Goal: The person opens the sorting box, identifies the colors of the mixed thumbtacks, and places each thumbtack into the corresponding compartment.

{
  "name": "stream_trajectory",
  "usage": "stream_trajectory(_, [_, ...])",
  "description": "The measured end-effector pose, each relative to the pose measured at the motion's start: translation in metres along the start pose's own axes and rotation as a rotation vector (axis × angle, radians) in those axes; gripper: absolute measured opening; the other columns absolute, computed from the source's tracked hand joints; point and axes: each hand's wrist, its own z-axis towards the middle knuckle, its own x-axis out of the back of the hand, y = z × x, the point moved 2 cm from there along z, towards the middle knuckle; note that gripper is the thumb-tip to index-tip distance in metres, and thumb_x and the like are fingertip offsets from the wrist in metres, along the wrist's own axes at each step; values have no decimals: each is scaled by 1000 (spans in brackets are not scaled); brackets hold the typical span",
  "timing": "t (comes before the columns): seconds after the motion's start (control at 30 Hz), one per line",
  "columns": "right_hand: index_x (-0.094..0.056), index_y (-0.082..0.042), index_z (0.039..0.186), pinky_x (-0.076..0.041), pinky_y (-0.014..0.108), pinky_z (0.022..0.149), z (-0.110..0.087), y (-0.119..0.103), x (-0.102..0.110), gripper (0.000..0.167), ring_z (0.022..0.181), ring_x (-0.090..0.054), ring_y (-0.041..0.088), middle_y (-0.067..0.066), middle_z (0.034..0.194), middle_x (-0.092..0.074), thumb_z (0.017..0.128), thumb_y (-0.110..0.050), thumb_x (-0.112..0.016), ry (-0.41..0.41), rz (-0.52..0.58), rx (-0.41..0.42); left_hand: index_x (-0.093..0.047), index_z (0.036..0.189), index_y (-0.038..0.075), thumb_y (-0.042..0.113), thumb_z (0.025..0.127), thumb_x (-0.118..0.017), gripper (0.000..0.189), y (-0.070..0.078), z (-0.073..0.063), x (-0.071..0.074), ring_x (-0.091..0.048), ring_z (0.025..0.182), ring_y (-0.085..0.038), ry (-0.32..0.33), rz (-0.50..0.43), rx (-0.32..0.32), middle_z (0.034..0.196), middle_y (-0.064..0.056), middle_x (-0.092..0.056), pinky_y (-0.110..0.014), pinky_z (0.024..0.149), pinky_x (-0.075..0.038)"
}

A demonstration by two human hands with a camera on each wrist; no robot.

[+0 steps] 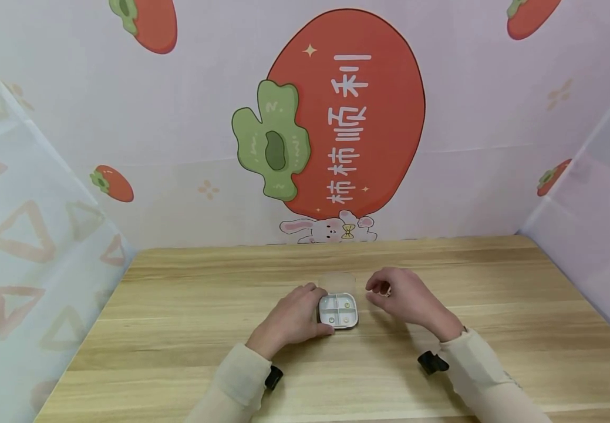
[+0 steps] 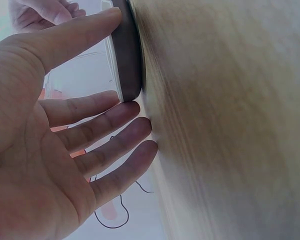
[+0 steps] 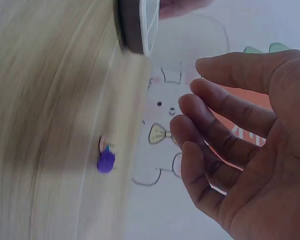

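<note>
A small white pill box (image 1: 338, 321) with a dark base stands on the table, its see-through lid (image 1: 337, 281) folded back. Low walls split it into compartments. Tiny items lie inside: a greenish one (image 1: 347, 305) at back right, a bluish one (image 1: 332, 320) at front left and a pale orange one at front right. My left hand (image 1: 295, 314) grips the box from its left, thumb along the front and forefinger at the back corner. To the right of the box my right hand (image 1: 406, 295) hovers apart from it, fingers bent loosely, nothing visible between thumb and fingertips (image 3: 206, 66).
On the wooden table (image 1: 204, 305), a tiny purple piece (image 3: 106, 162) lies beside a pinkish one in the right wrist view; the head view does not show them. Behind the table rises a printed cloth wall (image 1: 194, 117), with cloth sides left and right.
</note>
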Motion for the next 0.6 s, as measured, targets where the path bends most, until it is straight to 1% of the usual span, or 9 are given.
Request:
stream_trajectory(0.27, [-75,-12,94,-49,32,70,-3,13,5,5,76,-56,9,-9,81,-63,89,-14,-77,-5,-22,-9,-64,131,3,40,80,-88,67,1,0,-1,-58,104,-19,2,16,-5,119,-5,-63,-39,96,-50])
stream_trajectory(0.6, [-74,-11,93,-49,32,68,-4,25,10,5,74,-56,11,-6,80,-62,90,-13,-76,-28,-30,-56,-64,131,3,39,79,-88,67,1,0,0,-58,104,-19,-2,10,5,119,-6,-63,-39,95,-50])
